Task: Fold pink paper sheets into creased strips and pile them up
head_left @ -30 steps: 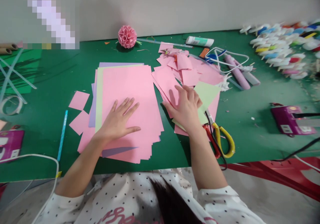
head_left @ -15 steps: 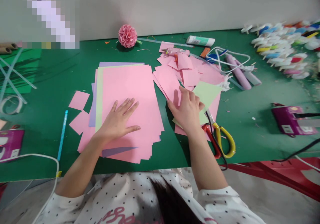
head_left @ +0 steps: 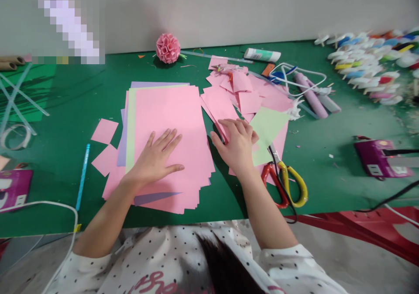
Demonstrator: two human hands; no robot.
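A stack of coloured paper [head_left: 170, 110], mostly pink with green and purple sheets at its left edge, lies in front of me. My left hand [head_left: 157, 156] rests flat on it with the fingers spread. Just right of the stack, my right hand [head_left: 237, 145] hovers with thumb and fingers apart and slightly curled, holding nothing. Beneath and beyond its fingers are pink paper strips [head_left: 219, 106] and a light green sheet [head_left: 270, 128]. Scissors [head_left: 286, 182] with one red and one yellow handle lie beside my right forearm.
A pink folded-paper ball [head_left: 168, 48] stands by the wall. Pink scraps [head_left: 249, 102], a glue stick [head_left: 262, 54] and a lilac glue gun [head_left: 310, 95] lie at the back right. A blue pencil [head_left: 83, 176] and two pink squares [head_left: 104, 130] are at left; a purple box [head_left: 376, 157] is at right.
My right hand has shifted left, toward the paper stack, and slightly nearer to me. My left hand stays flat on the stack.
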